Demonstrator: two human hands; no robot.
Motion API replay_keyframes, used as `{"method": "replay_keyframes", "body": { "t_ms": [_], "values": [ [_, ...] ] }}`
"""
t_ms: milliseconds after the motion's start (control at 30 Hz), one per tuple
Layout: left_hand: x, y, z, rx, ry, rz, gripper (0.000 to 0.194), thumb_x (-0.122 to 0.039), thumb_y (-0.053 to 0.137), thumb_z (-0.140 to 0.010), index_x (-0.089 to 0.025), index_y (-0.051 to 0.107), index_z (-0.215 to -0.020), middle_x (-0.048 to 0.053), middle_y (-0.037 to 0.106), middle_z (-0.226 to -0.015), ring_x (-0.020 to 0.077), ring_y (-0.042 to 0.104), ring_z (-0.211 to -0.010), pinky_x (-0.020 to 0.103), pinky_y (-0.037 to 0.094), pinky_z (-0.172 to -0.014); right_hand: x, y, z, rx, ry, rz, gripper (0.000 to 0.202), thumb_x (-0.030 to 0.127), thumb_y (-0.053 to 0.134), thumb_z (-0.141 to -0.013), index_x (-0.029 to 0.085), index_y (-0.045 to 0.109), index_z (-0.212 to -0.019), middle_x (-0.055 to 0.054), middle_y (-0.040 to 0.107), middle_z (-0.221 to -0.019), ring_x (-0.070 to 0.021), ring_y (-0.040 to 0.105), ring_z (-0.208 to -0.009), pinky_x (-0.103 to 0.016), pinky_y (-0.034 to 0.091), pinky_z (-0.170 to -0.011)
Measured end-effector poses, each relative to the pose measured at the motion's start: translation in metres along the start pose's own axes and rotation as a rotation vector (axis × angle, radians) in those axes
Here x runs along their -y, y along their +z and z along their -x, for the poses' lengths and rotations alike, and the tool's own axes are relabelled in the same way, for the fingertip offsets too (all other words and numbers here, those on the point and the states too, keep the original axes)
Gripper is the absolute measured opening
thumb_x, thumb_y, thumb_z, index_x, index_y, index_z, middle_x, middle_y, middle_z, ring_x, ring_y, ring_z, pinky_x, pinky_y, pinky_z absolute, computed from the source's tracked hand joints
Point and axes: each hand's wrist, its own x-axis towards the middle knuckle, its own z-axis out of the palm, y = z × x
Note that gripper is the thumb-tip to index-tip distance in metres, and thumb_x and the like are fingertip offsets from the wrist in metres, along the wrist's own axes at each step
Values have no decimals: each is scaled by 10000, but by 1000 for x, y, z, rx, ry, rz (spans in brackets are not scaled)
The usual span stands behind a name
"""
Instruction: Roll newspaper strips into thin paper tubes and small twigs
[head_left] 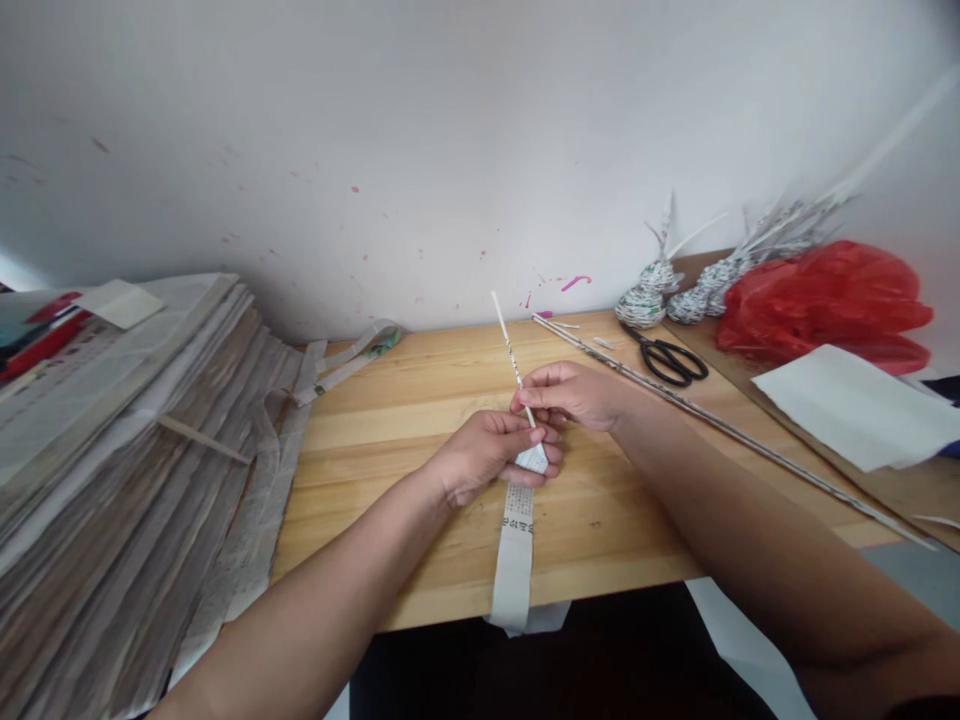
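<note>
Over the middle of the wooden table, my left hand point(491, 450) is closed on a strip of newspaper point(514, 570), its thumb pressing near the strip's folded upper part. The strip's loose end hangs down over the table's front edge. A thin rolled paper stick point(508, 350) rises from the strip, tilted slightly left. Around the stick, just above the left thumb, my right hand point(562, 395) pinches with thumb and forefinger. My fingers partly hide where stick and strip meet.
A tall stack of newspapers point(112, 480) stands at left, with loose strips point(345, 365) beside it. Long paper sticks point(675, 400) lie diagonally at right. Black scissors point(671, 362), a woven paper figure point(645, 295), a red plastic bag point(825, 300) and a white sheet point(862, 405) are at back right.
</note>
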Motion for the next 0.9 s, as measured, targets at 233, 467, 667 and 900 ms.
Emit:
{"method": "replay_keyframes", "body": {
  "t_ms": [233, 467, 667, 900],
  "values": [
    [0, 1, 1, 4, 11, -3, 350, -390, 693, -781, -102, 696, -980, 136, 703, -912, 203, 682, -820, 328, 535, -734, 2, 3, -1, -149, -38, -44, 353, 455, 770, -668, 133, 627, -684, 49, 457, -478, -46, 363, -420, -187, 221, -381],
    [0, -1, -1, -20, 14, -22, 327, -378, 687, -788, -112, 698, -979, 135, 707, -922, 208, 685, -833, 328, 533, -732, 1, -1, 0, -38, -32, -3, 327, 422, 711, -747, 113, 698, -855, 35, 499, -513, -52, 395, -432, -192, 249, -404],
    [0, 0, -1, -10, 6, -14, 330, -364, 716, -763, -102, 699, -964, 131, 704, -897, 200, 680, -811, 337, 530, -733, -1, 4, -4, -171, -42, -24, 352, 450, 767, -673, 118, 669, -740, 53, 440, -489, -50, 354, -444, -194, 219, -396],
    [0, 0, -1, 6, 7, 4, 335, -371, 725, -754, -104, 698, -954, 127, 705, -891, 202, 685, -800, 341, 531, -732, 0, 0, -1, -101, -54, -52, 349, 468, 703, -748, 124, 675, -798, 36, 482, -515, -58, 391, -444, -187, 240, -388]
  ]
}}
